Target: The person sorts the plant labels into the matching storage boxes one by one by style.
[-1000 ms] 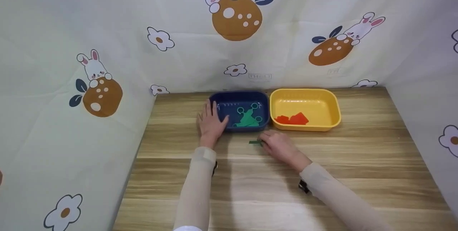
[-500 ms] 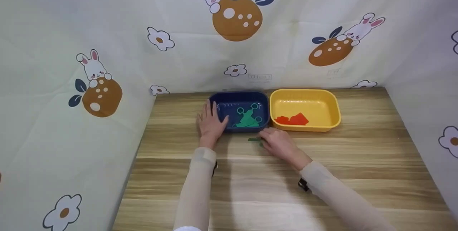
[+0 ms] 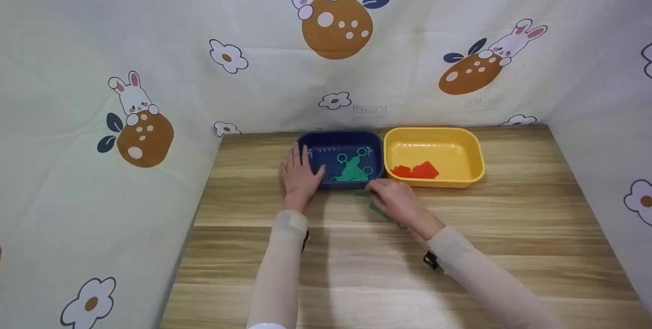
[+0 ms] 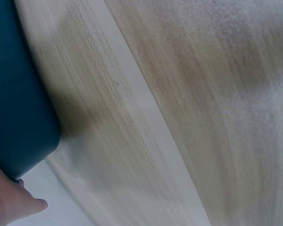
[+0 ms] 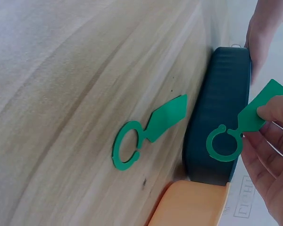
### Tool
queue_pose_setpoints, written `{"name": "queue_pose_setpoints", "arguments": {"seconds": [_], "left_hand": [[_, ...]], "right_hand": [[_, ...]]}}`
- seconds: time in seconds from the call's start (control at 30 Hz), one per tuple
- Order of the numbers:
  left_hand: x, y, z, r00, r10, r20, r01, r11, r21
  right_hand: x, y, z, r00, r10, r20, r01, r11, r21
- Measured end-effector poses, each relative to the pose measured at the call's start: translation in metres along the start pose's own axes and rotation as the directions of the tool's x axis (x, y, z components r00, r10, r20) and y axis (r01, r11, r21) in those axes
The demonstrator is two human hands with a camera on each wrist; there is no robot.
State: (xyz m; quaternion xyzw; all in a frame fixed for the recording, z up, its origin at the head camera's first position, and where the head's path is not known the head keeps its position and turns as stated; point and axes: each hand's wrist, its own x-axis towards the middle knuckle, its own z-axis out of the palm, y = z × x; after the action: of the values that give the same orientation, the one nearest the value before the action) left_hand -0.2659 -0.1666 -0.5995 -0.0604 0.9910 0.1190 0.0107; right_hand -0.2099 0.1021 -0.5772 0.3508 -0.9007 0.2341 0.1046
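Note:
In the head view my right hand (image 3: 400, 200) is just in front of the navy tray (image 3: 318, 158). Its thumb and fingers pinch a flat green tag (image 5: 255, 107) with an open ring at one end, shown in the right wrist view against the tray's outer wall. A second green ring tag (image 5: 167, 117) lies on the table below, partly hidden by the hand in the head view. My left hand (image 3: 300, 179) rests at the tray's left end, fingers spread and straight, thumb over the near rim. Several green tags (image 3: 354, 170) lie inside the tray.
Touching the navy tray on its right is a yellow tray (image 3: 456, 161) with red tags (image 3: 424, 170) in it. Both stand at the back of the wooden table (image 3: 519, 227), close to a printed curtain (image 3: 407, 79) that also runs along both sides.
My right hand has raised the pinched green tag slightly and moved it toward the navy tray, uncovering more of the tag on the table. My left hand stays in place.

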Motion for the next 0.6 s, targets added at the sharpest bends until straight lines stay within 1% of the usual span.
{"name": "queue_pose_setpoints", "arguments": {"seconds": [0.17, 0.5, 0.6], "left_hand": [[0.000, 0.000, 0.000, 1.000, 0.003, -0.009, -0.003, 1.000, -0.011], [-0.002, -0.001, 0.000, 1.000, 0.007, -0.019, -0.007, 1.000, -0.006], [-0.002, -0.001, 0.001, 1.000, 0.006, -0.018, -0.006, 1.000, -0.001]], "right_hand": [[0.003, -0.002, -0.004, 0.999, 0.040, 0.002, -0.040, 0.999, 0.013], [0.006, -0.001, -0.010, 0.998, 0.070, 0.000, -0.070, 0.996, 0.048], [0.008, -0.001, -0.011, 0.998, 0.067, -0.006, -0.067, 0.997, 0.042]]}}
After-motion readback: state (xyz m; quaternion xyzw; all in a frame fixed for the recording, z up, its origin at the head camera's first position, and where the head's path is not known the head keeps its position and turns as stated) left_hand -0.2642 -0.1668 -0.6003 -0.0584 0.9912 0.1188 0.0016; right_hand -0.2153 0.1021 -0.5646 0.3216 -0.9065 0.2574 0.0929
